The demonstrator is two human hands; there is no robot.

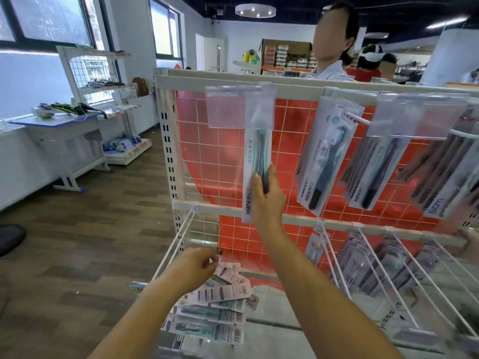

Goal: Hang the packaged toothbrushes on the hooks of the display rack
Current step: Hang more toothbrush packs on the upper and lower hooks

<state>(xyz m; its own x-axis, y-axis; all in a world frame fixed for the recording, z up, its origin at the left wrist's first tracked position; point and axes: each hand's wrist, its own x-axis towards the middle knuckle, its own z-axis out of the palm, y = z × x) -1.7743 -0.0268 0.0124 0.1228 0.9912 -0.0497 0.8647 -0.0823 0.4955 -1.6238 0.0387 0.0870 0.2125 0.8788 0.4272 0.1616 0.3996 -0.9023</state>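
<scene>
Here, right hand (267,195) pinching a hanging toothbrush pack (256,156) (thumb in front), left hand (197,268) below it, gripping a fan of packs (220,301) by their tops.

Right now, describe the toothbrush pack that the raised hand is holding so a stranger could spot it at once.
Find the white display rack with the red grid back. On its top rail, the leftmost hook carries one slim clear toothbrush pack hanging straight down behind a clear price tag holder. Unlike the tilted bunches to its right, it hangs alone, and the right hand grips its lower half.
</scene>
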